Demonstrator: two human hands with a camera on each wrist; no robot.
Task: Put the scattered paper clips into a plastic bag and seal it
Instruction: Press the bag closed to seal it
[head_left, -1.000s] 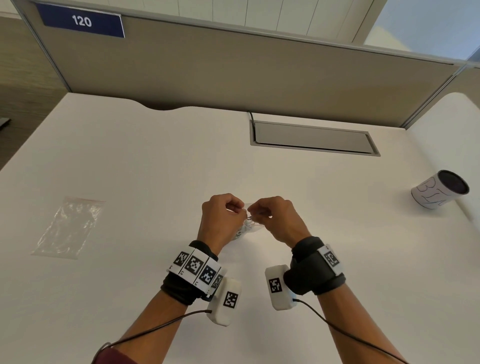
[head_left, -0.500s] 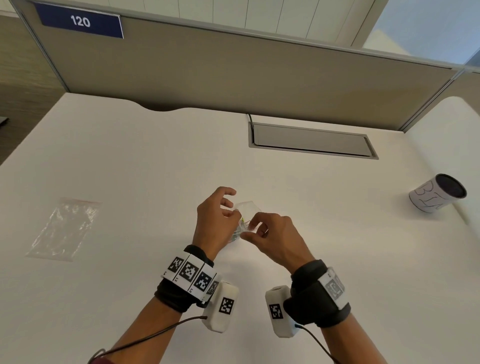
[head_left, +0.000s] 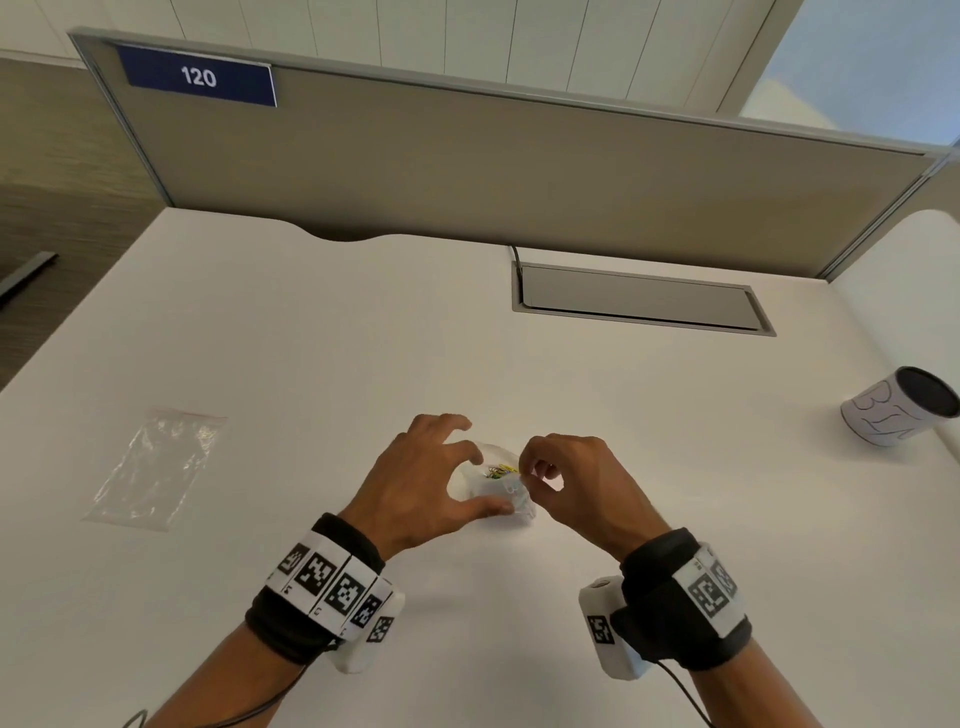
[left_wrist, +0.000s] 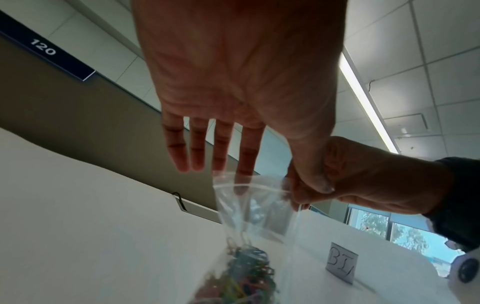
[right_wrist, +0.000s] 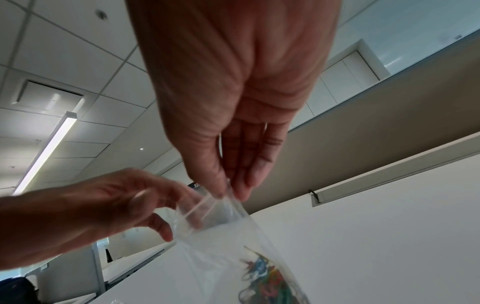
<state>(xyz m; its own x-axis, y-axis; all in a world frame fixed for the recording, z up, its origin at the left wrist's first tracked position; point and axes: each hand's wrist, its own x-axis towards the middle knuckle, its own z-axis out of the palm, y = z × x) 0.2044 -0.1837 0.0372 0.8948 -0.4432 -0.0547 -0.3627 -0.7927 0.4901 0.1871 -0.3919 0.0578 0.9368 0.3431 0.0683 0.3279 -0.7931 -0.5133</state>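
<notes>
A small clear plastic bag (head_left: 488, 486) stands on the white desk (head_left: 311, 364) between my hands, with several coloured paper clips (head_left: 500, 471) in its bottom. My right hand (head_left: 522, 475) pinches the bag's top edge between thumb and forefinger, plain in the right wrist view (right_wrist: 230, 191). My left hand (head_left: 480, 480) is spread, its fingers straight, and its thumb lies against the bag's near side. In the left wrist view the bag (left_wrist: 254, 216) hangs from the right hand (left_wrist: 298, 195), with the clips (left_wrist: 246, 273) heaped below. The bag's mouth (right_wrist: 202, 207) looks partly parted.
A second, empty clear bag (head_left: 156, 467) lies flat at the desk's left. A white cup (head_left: 898, 405) with a dark inside lies on its side at the far right. A grey cable hatch (head_left: 639, 301) sits at the back, before the partition (head_left: 467, 171).
One second ago both hands pinched the bag's top together. My left hand has since let go and spread its fingers; the right hand keeps its pinch.
</notes>
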